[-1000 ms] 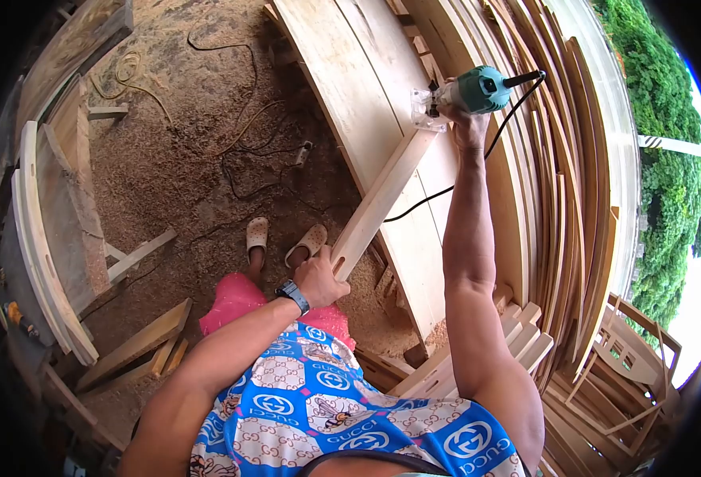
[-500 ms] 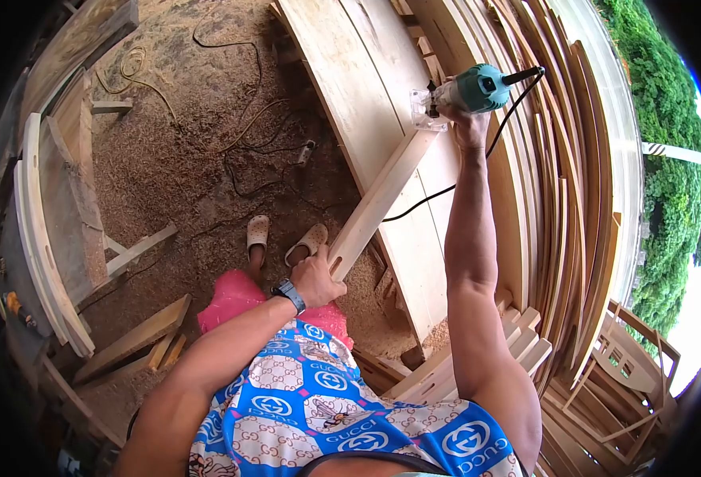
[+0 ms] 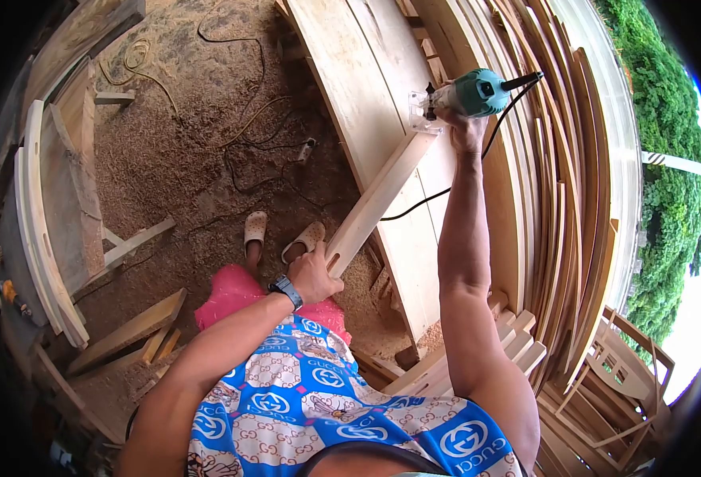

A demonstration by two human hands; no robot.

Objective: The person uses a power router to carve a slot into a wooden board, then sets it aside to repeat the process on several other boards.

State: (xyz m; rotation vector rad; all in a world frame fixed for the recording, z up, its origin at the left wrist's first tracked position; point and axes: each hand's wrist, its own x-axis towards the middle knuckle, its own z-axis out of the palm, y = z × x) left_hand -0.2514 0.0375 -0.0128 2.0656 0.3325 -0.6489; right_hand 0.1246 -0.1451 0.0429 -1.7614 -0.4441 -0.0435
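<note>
A teal trim router (image 3: 480,93) with a clear base stands at the far end of a wooden bar (image 3: 382,191). My right hand (image 3: 463,127) is wrapped round the router's body, arm stretched out. The router's bit is hidden. At the near end of the bar, which has a slot cut in it, my left hand (image 3: 316,276) grips the wood, a watch on the wrist. The bar slants from my left hand up across the edge of a pale plank bench (image 3: 414,262). From the router a black cord (image 3: 419,204) runs down over the planks and under the bar.
Long boards (image 3: 561,207) are stacked along the right side. Slotted bars (image 3: 517,338) lie by my right elbow. On the sawdust-covered floor are cables and a power socket (image 3: 307,149). Wooden frames and slotted rails (image 3: 36,230) stand at the left.
Both hands keep their hold on the router and the bar, which stay in nearly the same place. The view has shifted slightly.
</note>
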